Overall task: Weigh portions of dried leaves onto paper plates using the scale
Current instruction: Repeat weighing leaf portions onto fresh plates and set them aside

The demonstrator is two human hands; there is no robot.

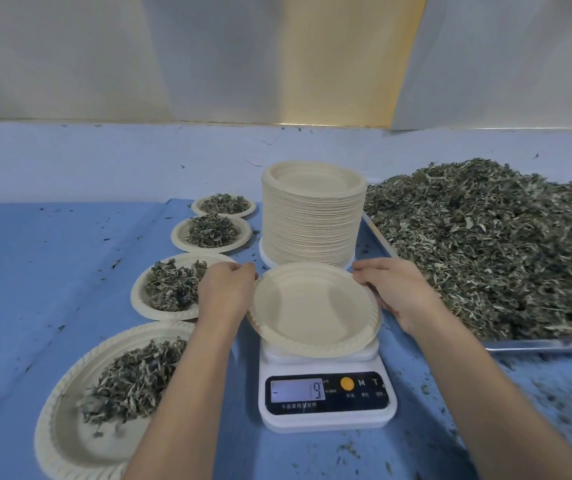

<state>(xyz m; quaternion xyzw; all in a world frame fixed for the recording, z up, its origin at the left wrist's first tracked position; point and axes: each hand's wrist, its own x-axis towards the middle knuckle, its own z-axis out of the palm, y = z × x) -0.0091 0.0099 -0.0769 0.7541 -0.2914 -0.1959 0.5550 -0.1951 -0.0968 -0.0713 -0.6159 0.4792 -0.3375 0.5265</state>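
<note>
Empty plate (pixel 314 308) held over the scale (pixel 327 420) at the front middle of the desk (pixel 35 271). Left hand (pixel 227 289) grips its left rim with curled fingers; right hand (pixel 391 289) grips the far right rim. The plate looks tilted, near edge low over the platform. Cannot tell whether it rests fully on the platform or hangs just above it.

Display (pixel 298 391) shows a minus sign and what reads as a 9.

Around it:
- Stack of plates (pixel 312 216) just behind the scale.
- Tray (pixel 537 344) to the right, heaped with dried leaves (pixel 485 244).
- Four filled plates (pixel 170 287) in a row down the left.

Risks, as judged from here:
- Any hand weight left on the rim would falsify the reading.
- A plate set off-centre or tilted could rock or slide once leaves go on, spilling onto the desk.
- The near rim overhangs toward the display and could hide the figures.
- The minus reading suggests the zero needs checking once the plate settles; skipping that would throw off the portion.
- The left forearm passes right over the filled plates, so a careless pull back could brush leaves off them.
</note>
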